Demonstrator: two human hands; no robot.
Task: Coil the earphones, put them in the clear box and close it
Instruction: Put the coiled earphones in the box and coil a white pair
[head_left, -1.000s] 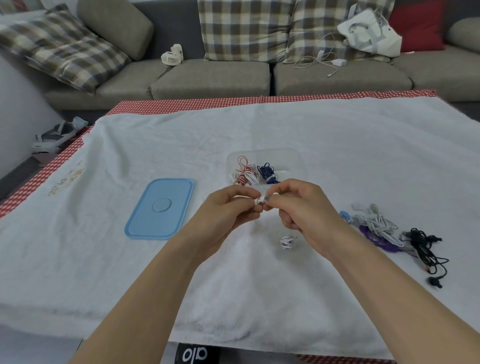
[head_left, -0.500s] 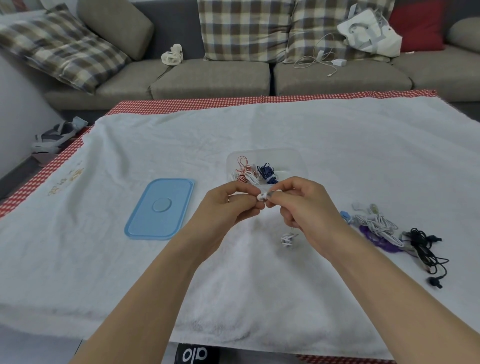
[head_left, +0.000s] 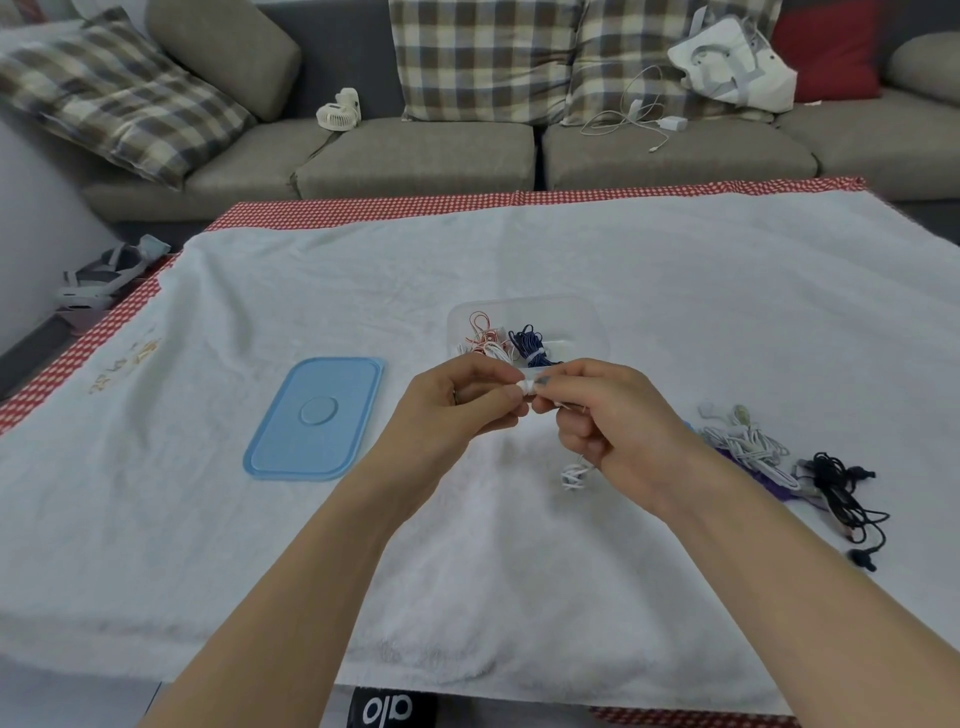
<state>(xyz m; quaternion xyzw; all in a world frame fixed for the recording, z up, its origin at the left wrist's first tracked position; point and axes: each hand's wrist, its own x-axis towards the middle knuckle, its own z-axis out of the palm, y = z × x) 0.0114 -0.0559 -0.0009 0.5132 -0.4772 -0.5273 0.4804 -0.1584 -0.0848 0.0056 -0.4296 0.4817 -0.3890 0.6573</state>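
My left hand (head_left: 457, 405) and my right hand (head_left: 608, 415) meet over the white towel, both pinching a small coil of white earphones (head_left: 529, 386) between their fingertips. A loose end of that white cable (head_left: 574, 474) hangs below my right hand onto the towel. Just behind my hands stands the clear box (head_left: 587, 322), open, with a red-and-white coil (head_left: 485, 332) and a dark blue coil (head_left: 530, 343) inside. Its blue lid (head_left: 317, 415) lies flat to the left.
To the right lies a pile of uncoiled earphones: white (head_left: 748, 441), purple (head_left: 763, 475) and black (head_left: 841, 488). A grey sofa (head_left: 415, 150) with checked cushions, a small fan and a charger cable runs behind the table. The towel (head_left: 493, 571) covers a red checked cloth.
Both hands have risen slightly toward the box while they keep working the white coil between the fingertips. The dangling end has shifted a little.
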